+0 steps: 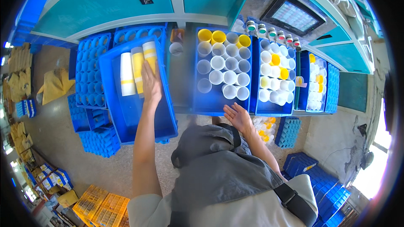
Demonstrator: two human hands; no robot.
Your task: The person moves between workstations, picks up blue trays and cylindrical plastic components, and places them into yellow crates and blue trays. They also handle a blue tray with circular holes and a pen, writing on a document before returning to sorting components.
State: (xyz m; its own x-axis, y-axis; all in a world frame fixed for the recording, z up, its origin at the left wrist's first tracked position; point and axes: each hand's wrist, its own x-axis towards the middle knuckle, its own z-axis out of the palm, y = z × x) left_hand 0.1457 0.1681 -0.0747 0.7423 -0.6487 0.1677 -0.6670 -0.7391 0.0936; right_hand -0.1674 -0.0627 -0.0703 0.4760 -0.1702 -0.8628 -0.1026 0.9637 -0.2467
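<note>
My left hand (152, 83) lies with straight fingers along the rightmost of three white-and-yellow tube-shaped pieces, inside a tilted blue bin (119, 122). Beside that piece lie a yellow-and-white one (137, 65) and a mostly white one (126, 75); whether each is one tube or nested cups I cannot tell. My right hand (238, 117) is held palm up with its fingers apart, holding nothing, at the near edge of a blue crate (210, 106). In that crate stand several open-topped white cylinders (217, 63), with a few yellow ones (218, 37) along the far side.
More blue crates of white and yellow cylinders (275, 71) line the bench to the right. Blue racks with round pockets (90, 75) stand at the left. A screen (292, 13) and several buttons (271, 31) are at the back right. Orange crates (101, 206) sit on the floor.
</note>
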